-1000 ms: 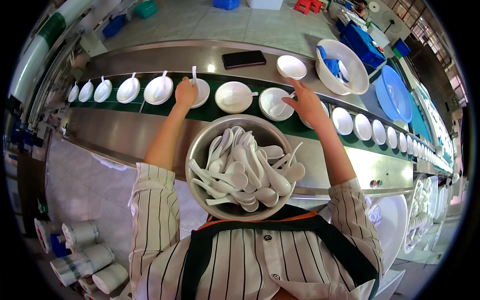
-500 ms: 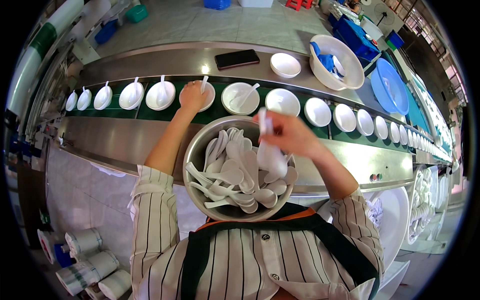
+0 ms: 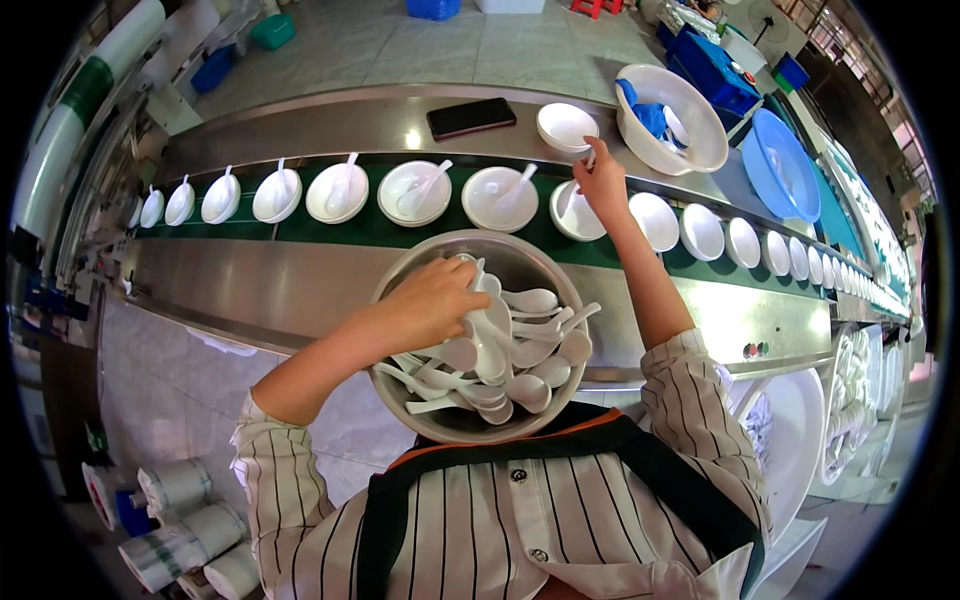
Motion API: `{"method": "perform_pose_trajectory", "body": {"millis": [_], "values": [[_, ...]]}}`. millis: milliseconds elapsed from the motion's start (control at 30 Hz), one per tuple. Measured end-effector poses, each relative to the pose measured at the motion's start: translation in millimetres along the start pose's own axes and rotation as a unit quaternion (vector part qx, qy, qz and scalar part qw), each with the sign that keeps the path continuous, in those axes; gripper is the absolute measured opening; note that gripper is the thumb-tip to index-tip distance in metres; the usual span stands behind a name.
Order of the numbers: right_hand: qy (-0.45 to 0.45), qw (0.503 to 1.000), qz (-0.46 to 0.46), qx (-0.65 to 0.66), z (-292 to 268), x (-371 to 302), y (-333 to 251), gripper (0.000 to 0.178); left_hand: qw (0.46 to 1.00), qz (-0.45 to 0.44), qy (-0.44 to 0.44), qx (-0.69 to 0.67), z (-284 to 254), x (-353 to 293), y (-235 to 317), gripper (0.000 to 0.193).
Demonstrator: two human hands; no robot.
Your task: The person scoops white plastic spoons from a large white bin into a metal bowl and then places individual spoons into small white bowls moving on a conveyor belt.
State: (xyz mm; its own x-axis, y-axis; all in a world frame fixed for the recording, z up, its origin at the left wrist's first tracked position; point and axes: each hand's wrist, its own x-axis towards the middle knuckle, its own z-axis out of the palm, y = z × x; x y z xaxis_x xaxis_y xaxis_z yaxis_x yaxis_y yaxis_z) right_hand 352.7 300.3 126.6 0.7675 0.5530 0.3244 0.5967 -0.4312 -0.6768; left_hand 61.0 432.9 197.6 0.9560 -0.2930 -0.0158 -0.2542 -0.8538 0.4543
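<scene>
Against my body stands a round steel basin [image 3: 525, 262], heaped with white soup spoons [image 3: 525, 390]. My left hand [image 3: 432, 305] reaches over its left side, fingers closed on a white spoon [image 3: 484, 318] in the heap; the palm hides part of the grip. Out over the green belt [image 3: 312, 232], my right hand [image 3: 603, 187] pinches the handle of another white spoon [image 3: 567, 200]. That spoon's lower end is inside a small white bowl [image 3: 580, 230]. Left of it, another white bowl [image 3: 478, 212] holds a spoon, as do several bowls farther left.
White bowls [image 3: 702, 235] without visible spoons line the belt to the right. Behind the belt lie a dark phone [image 3: 471, 118], a single white bowl [image 3: 567, 127], a cream basin [image 3: 690, 155] with blue cloth, and a blue basin [image 3: 775, 165]. White rolls [image 3: 185, 545] lie on the floor at lower left.
My left hand has come back from a bowl on the belt to the spoons in the basin. My right hand has gone from above the basin out to a bowl. The bowls have shifted along the belt.
</scene>
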Motion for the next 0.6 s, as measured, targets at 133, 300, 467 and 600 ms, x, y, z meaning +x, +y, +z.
{"method": "perform_pose_trajectory", "body": {"millis": [133,300,467,600], "values": [[-0.063,0.994,0.000,-0.094,-2.3,-17.8,40.0,0.050,0.999,0.014,-0.047,-0.004,-6.8,13.8,4.0,0.024],[-0.150,0.985,-0.048,-0.070,-54.1,-54.4,-31.7,0.045,0.994,0.024,0.001,-0.102,-3.9,1.4,-11.4,0.017],[-0.466,0.852,0.074,0.226,-107.6,-109.8,-66.8,0.018,0.959,-0.052,0.032,-0.278,-28.4,11.9,-24.8,0.014],[-0.339,0.898,0.064,0.274,-118.4,-96.7,-77.8,0.017,0.833,-0.148,0.149,-0.512,-29.7,30.1,-59.2,0.019]]}}
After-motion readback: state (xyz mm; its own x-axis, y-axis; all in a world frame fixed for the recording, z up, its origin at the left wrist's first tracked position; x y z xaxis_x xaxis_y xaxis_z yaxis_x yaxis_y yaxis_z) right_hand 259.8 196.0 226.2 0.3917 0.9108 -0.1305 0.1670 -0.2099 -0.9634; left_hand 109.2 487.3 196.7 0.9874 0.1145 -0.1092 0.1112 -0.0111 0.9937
